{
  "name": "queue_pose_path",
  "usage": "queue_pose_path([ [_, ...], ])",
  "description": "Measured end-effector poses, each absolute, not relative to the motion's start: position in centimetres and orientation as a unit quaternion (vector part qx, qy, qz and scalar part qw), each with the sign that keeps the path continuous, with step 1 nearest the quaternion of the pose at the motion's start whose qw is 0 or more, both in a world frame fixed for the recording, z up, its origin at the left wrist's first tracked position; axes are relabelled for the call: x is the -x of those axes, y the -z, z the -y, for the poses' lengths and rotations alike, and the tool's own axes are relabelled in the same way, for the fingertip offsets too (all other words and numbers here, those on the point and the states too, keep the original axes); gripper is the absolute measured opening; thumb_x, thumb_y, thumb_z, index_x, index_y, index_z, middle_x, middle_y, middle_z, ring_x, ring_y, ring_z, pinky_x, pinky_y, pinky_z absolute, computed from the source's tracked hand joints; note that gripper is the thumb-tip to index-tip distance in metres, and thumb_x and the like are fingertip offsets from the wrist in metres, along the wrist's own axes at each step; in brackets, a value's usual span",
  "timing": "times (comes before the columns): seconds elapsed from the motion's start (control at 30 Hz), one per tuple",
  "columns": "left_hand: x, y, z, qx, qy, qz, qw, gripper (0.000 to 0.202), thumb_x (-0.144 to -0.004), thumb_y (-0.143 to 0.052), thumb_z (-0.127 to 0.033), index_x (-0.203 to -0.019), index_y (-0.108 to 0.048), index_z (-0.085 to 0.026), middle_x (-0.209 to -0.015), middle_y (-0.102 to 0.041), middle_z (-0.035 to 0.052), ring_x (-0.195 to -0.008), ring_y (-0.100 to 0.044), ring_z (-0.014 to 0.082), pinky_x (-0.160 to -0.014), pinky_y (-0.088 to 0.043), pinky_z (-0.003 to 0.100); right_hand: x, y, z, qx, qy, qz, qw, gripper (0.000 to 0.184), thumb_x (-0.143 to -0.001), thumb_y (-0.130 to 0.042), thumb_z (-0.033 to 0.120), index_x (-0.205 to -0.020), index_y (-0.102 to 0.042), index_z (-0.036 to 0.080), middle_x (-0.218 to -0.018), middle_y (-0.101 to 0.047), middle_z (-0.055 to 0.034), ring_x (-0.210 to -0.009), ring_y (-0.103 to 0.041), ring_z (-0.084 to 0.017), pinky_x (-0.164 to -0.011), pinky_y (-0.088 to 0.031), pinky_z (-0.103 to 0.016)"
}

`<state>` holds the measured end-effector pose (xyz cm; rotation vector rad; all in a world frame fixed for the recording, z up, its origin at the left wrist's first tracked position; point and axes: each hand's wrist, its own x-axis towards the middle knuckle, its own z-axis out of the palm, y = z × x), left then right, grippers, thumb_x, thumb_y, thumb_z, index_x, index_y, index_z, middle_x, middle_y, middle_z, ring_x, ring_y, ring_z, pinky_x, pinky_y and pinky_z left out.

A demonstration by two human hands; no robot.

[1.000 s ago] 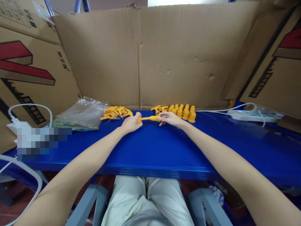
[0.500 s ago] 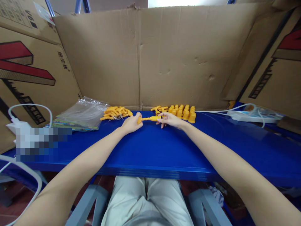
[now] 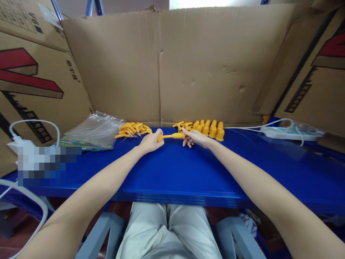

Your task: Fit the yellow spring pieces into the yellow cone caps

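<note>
A yellow plastic threaded rod [image 3: 168, 136] is held level above the blue table, its left end in my left hand [image 3: 151, 141]. My left fingers are wrapped round its handle, which is mostly hidden. Toward the right end the rod runs into a smooth yellow sleeve [image 3: 178, 135]. My right hand [image 3: 194, 138] closes on the end of this sleeve with thumb and fingers, the lower fingers curled beneath. Just behind my right hand lie several yellow T-shaped handles [image 3: 185, 125]. Beside them stand rows of yellow plastic cups [image 3: 208, 127].
On the left lies a pile of yellow T-handled parts with small metal bits [image 3: 133, 130]. Clear plastic bags [image 3: 93, 131] are stacked beside it. Cardboard [image 3: 215, 64] walls the back of the blue table [image 3: 172, 172]. A white power strip [image 3: 291, 133] with cables sits at right.
My right hand has shifted its grip slightly along the sleeve toward its right end, with the fingers curling more, so more of the sleeve shows. My left hand stays nearly still.
</note>
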<state>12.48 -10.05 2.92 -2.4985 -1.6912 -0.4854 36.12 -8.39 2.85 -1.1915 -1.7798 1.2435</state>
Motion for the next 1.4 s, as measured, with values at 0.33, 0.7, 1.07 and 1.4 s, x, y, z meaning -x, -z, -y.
queue_pose_path([
  [0.33, -12.4, -3.1, 10.1, 0.815, 0.161, 0.556, 0.037, 0.029, -0.083, -0.047, -0.035, -0.109, -0.047, -0.023, -0.078, -0.064, 0.0041, -0.075, -0.063, 0.0239, -0.068, -0.045, 0.032, -36.5, -3.1, 8.7, 0.414, -0.521, 0.655, 0.357, 0.013, -0.088, -0.061, 0.023, -0.093, -0.050, 0.017, -0.076, -0.071, -0.0041, -0.047, -0.057, -0.007, -0.042, -0.041, -0.017],
  [0.7, -12.6, -3.1, 10.3, 0.820, 0.166, 0.545, 0.044, 0.029, -0.083, -0.047, -0.035, -0.109, -0.046, -0.024, -0.077, -0.064, 0.0029, -0.073, -0.063, 0.0230, -0.068, -0.044, 0.031, -35.9, -2.8, 8.5, 0.484, -0.484, 0.640, 0.350, 0.051, -0.087, -0.045, 0.065, -0.068, -0.052, 0.019, -0.040, -0.053, -0.0016, -0.024, -0.035, -0.005, -0.023, -0.021, -0.016],
  [1.07, -12.4, -3.1, 10.0, 0.812, 0.192, 0.551, 0.023, 0.028, -0.081, -0.049, -0.033, -0.107, -0.048, -0.024, -0.077, -0.064, 0.0022, -0.072, -0.062, 0.0220, -0.067, -0.044, 0.030, -36.3, -3.4, 9.1, 0.456, -0.516, 0.628, 0.363, 0.032, -0.087, -0.062, 0.042, -0.110, -0.054, 0.020, -0.088, -0.071, -0.0057, -0.042, -0.057, -0.007, -0.034, -0.042, -0.016],
  [1.4, -12.3, -3.2, 10.0, 0.810, 0.182, 0.557, 0.030, 0.026, -0.081, -0.048, -0.033, -0.106, -0.048, -0.024, -0.076, -0.062, 0.0019, -0.073, -0.061, 0.0221, -0.066, -0.042, 0.030, -36.0, -3.2, 8.9, 0.444, -0.503, 0.641, 0.372, 0.018, -0.088, -0.063, 0.032, -0.095, -0.059, 0.015, -0.068, -0.069, -0.0031, -0.042, -0.055, -0.007, -0.037, -0.043, -0.015],
])
